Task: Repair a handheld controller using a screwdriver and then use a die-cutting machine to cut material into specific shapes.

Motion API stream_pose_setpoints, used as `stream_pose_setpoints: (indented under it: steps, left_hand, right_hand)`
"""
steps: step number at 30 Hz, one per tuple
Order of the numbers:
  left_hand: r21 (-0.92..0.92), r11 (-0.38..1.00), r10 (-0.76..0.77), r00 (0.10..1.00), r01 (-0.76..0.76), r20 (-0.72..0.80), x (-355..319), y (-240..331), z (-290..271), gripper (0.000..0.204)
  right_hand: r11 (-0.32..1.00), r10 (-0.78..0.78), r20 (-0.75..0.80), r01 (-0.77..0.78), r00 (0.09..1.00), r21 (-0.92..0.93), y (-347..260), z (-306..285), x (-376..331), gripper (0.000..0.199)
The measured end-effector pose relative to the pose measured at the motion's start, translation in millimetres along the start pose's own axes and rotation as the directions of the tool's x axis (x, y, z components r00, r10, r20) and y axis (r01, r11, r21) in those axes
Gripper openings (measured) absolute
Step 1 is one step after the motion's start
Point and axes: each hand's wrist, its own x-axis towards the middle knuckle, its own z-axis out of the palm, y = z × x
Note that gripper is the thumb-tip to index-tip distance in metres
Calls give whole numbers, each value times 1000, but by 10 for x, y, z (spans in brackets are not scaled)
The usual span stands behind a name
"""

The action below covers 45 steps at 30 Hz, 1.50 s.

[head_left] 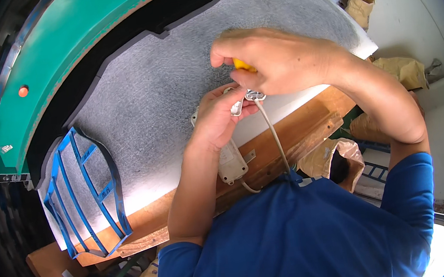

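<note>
My left hand [213, 118] is closed around a small white plug-like casing [236, 107] that looks opened, with shiny metal showing inside. A second small part with metal [255, 95] sits right beside it, and a pale cable [273, 132] runs from there down toward my shirt. Over these parts, my right hand [273, 57] is curled around a yellow-handled tool [244, 65]; its tip is hidden by my fingers. Below my left wrist, a long white plastic box [231, 162] with its own cable lies at the table edge, partly covered by my hand and forearm.
Grey fabric covers the worktop [149, 86], which has a wooden front edge [287, 125]. A blue metal frame [85, 194] lies at the left. A green machine [58, 64] curves along the far side. Brown paper bags [402, 72] stand at the right.
</note>
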Motion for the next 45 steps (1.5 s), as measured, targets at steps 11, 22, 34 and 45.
stream_pose_setpoints:
  steps: [11, 22, 34, 45]
  left_hand:
    - [60, 998, 29, 1000, -29, -8, -24, -24, -67, 38]
    - [53, 998, 45, 999, -46, 27, -45, -28, -42, 37]
    - [74, 994, 86, 996, -86, 5, -60, -40, -35, 36]
    - [39, 997, 67, 997, -69, 48, -64, -23, -48, 35]
  right_hand:
    - [994, 28, -13, -26, 1000, 108, -52, -73, -104, 23]
    - [969, 81, -168, -38, 983, 244, -8, 63, -460, 16]
    - [961, 115, -154, -71, 981, 268, 0, 151, -625, 16]
    - [938, 192, -70, -162, 979, 307, -79, 81, -605, 19]
